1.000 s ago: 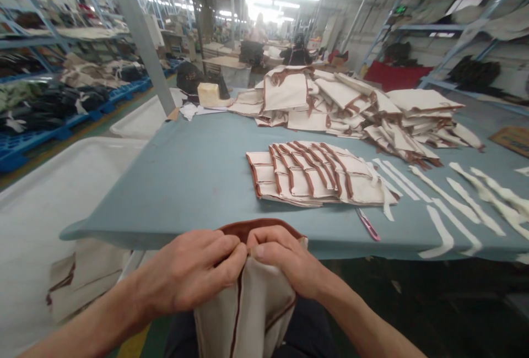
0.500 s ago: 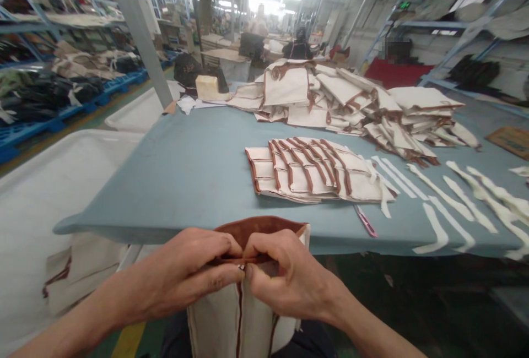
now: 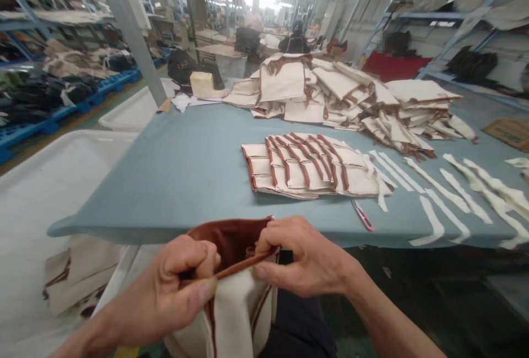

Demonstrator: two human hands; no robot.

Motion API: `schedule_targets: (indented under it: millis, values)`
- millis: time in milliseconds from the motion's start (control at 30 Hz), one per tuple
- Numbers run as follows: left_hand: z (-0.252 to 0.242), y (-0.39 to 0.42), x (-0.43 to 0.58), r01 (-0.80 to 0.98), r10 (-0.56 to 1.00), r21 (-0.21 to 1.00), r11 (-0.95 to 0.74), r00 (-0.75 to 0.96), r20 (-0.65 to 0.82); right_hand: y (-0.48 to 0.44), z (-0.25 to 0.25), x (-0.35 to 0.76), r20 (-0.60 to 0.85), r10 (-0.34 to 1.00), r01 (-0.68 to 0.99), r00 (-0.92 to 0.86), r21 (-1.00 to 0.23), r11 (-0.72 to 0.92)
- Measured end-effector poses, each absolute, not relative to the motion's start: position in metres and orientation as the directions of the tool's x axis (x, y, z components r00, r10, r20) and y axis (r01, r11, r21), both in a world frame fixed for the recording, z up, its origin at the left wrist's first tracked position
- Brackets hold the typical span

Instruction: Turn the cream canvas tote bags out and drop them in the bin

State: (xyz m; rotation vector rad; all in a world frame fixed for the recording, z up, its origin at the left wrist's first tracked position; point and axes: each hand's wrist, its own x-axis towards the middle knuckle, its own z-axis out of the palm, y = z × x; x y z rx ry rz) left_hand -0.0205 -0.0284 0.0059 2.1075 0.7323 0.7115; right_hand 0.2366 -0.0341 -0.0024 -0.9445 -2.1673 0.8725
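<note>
A cream fabric bag (image 3: 235, 308) with a brown lining and brown edging stands on my lap at the table's front edge, its mouth partly open. My left hand (image 3: 185, 278) pinches the rim near a brown seam, thumb outside and fingers inside. Further right along the same rim, my right hand (image 3: 295, 256) grips the brown edge between thumb and curled fingers. The rim stretches between both hands. Shadow hides most of the bag's inside.
On the blue-topped table (image 3: 173, 171) lie overlapping cream bag pieces (image 3: 306, 165), a pink cutter (image 3: 362, 216) and white strips (image 3: 433, 220). A large heap of cream pieces (image 3: 285, 82) covers the back. A white bin (image 3: 53, 182) stands at left, beside a metal post (image 3: 128, 33).
My hands have moved apart along the rim, the left one leftward and the right one slightly right. The bag has shifted left and its mouth has opened wider, showing more brown lining.
</note>
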Motion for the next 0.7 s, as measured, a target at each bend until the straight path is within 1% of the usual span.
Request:
schedule_targets:
  millis: [100, 133, 200, 367, 500, 600, 700]
  values:
    - [-0.007, -0.027, -0.037, 0.315, 0.792, 0.802, -0.507, 0.537, 0.290, -0.029, -0.010, 0.251, 0.199, 0.837, 0.348, -0.509, -0.842, 0.412]
    - [-0.012, -0.025, -0.042, 0.320, 0.804, 0.805, -0.500, 0.516, 0.295, -0.029, -0.012, 0.254, 0.187, 0.845, 0.324, -0.502, -0.865, 0.384]
    - [-0.018, -0.020, -0.049, 0.347, 0.805, 0.798, -0.492, 0.531, 0.266, -0.031, -0.012, 0.257, 0.192, 0.844, 0.290, -0.501, -0.881, 0.373]
    - [-0.009, -0.006, -0.050, 0.446, 0.779, 0.743, -0.498, 0.607, 0.158, -0.037, 0.002, 0.249, 0.303, 0.776, 0.278, -0.552, -0.811, 0.514]
    - [0.004, -0.008, -0.041, 0.429, 0.694, 0.737, -0.523, 0.716, 0.075, -0.035, 0.013, 0.241, 0.353, 0.730, 0.265, -0.585, -0.768, 0.583]
    - [0.011, -0.011, -0.026, 0.359, 0.682, 0.788, -0.500, 0.724, 0.103, -0.034, 0.016, 0.235, 0.366, 0.708, 0.268, -0.604, -0.743, 0.613]
    - [0.018, -0.009, -0.008, 0.261, 0.685, 0.880, -0.396, 0.722, 0.094, -0.035, 0.017, 0.233, 0.352, 0.699, 0.285, -0.623, -0.729, 0.622]
